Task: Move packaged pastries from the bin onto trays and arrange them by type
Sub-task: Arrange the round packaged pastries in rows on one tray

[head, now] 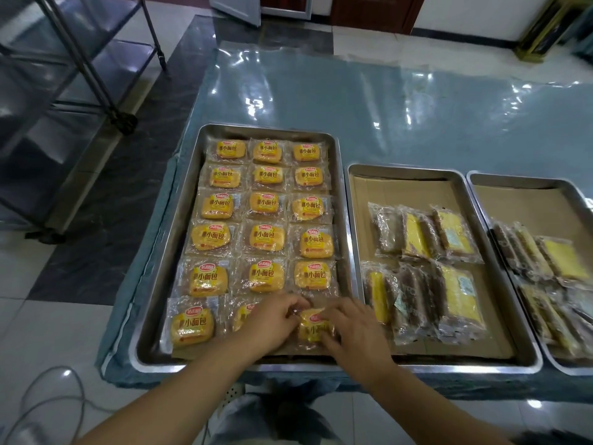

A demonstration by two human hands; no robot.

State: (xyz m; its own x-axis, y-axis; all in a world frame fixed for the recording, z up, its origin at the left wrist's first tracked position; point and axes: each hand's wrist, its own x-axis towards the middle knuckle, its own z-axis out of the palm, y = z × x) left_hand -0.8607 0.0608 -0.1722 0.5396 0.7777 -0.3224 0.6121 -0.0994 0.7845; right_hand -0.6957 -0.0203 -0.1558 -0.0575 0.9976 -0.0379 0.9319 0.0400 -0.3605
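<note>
The left steel tray (192, 175) holds several yellow packaged small breads in three columns. At its near right corner, one yellow bread packet (313, 327) lies between both hands. My left hand (272, 319) grips its left edge and covers part of the neighbouring packet (241, 316). My right hand (349, 329) holds its right side. The middle tray (353, 187), lined with cardboard, carries two rows of clear-wrapped brown and yellow cake slices (423, 239). A third tray (481, 181) at the right edge holds similar slices (545, 261). No bin is in view.
The trays sit on a table under a glossy blue plastic sheet (353, 101). A metal rack on wheels (80, 75) stands on the tiled floor to the left. A grey cable (48, 396) loops on the floor at bottom left.
</note>
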